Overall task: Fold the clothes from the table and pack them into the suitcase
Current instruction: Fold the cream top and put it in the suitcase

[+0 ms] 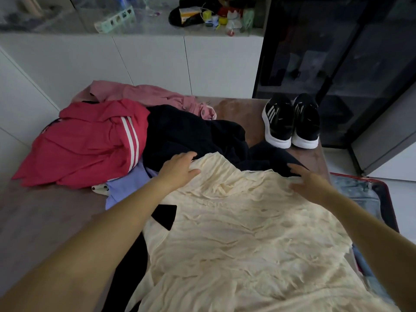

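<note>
One head-worn wide-angle view; faced forward and down across the table (45, 217); sat close above it; white cabinets (157, 64) bounded the far side.

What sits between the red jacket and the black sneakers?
In the head view, a crumpled black garment, then a bare strip of table before the sneakers.

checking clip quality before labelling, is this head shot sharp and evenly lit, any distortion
Head view: dim, flat light; the black garment shows almost no detail; the right hand is slightly motion-blurred; wide-angle bends the cabinet fronts; the countertop clutter looks soft.
</note>
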### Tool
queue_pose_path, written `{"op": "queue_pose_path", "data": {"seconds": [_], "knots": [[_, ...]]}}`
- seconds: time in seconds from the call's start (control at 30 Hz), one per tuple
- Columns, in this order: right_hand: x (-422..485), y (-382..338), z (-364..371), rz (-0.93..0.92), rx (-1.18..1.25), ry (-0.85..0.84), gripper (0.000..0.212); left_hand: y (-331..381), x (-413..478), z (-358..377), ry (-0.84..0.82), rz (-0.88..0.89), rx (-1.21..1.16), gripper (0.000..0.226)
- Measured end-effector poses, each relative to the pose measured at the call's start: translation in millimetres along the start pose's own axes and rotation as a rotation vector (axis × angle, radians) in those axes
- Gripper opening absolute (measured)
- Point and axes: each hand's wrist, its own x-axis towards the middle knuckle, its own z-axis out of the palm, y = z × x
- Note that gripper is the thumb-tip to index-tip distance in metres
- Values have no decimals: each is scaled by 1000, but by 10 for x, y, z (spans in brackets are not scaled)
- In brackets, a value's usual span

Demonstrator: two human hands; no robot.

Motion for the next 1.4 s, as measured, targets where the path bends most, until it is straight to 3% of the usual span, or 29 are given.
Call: {"op": "queue_pose_path", "data": {"seconds": [0.07,0.2,0.27,0.37,0.43,0.57,0.73,0.87,0.93,1.0,1.1,1.23,1.3,1.4], "knots": [[57,43,4,30,-22,3,59,10,99,60,1,-15,99,57],[62,128,-66,64,-193,-74,17,76,225,41,-119,-80,108,42],[32,136,-97,27,-32,-45,20,77,242,-12,-83,-89,-75,28],[2,142,-181,-33,187,89,29,44,208,-166,64,-87,-380,24],[-29,103,-270,-77,217,138,37,26,155,-282,130,-37,-442,24],[-193,-13,-493,-78,258,179,29,19,-54,-474,203,50,-526,22],[-589,25,-543,-119,249,85,24,-15,-550,-445,75,175,-617,12],[-917,243,-277,-150,9,-137,19,-114,-1085,-140,-262,266,-363,30],[-1016,386,-110,-198,-104,-207,35,-157,-1281,16,-410,360,-106,33],[-1038,459,-19,-225,-144,-220,38,-160,-1417,142,-491,422,95,49],[-989,400,-63,-113,-13,-150,30,-124,-1435,144,-440,419,112,56],[-732,265,-11,-58,62,69,8,-177,-1148,154,-145,397,76,44],[-611,185,43,-30,58,1,13,-206,-1006,197,-76,351,150,42],[-466,122,115,9,-87,-208,19,-257,-863,271,-169,164,313,57]]}}
